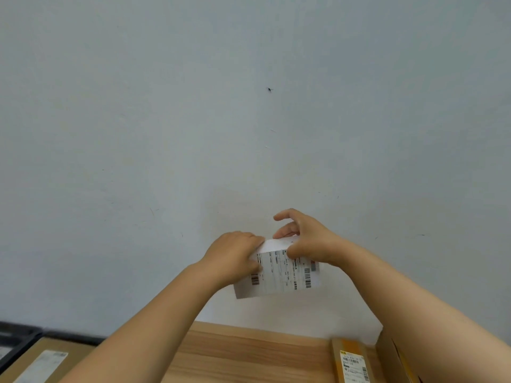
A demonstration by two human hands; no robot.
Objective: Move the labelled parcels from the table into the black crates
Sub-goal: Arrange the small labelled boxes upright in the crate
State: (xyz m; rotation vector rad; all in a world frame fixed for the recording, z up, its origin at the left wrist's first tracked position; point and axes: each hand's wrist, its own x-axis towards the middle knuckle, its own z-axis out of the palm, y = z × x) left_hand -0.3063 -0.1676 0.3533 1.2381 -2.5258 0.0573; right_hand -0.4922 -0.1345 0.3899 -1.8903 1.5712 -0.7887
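Both hands are raised before the pale wall (249,106), close together, and between them we hold a white labelled parcel (279,272) above the wooden table (249,355). Our left hand (235,255) pinches the parcel's upper left edge; our right hand (307,239) grips its upper right edge with the thumb on the label, two fingers lifted clear. At lower left, a black crate (16,341) holds a brown box (47,360). At lower right, a yellow labelled parcel (352,360) lies beside a cardboard box (392,357).
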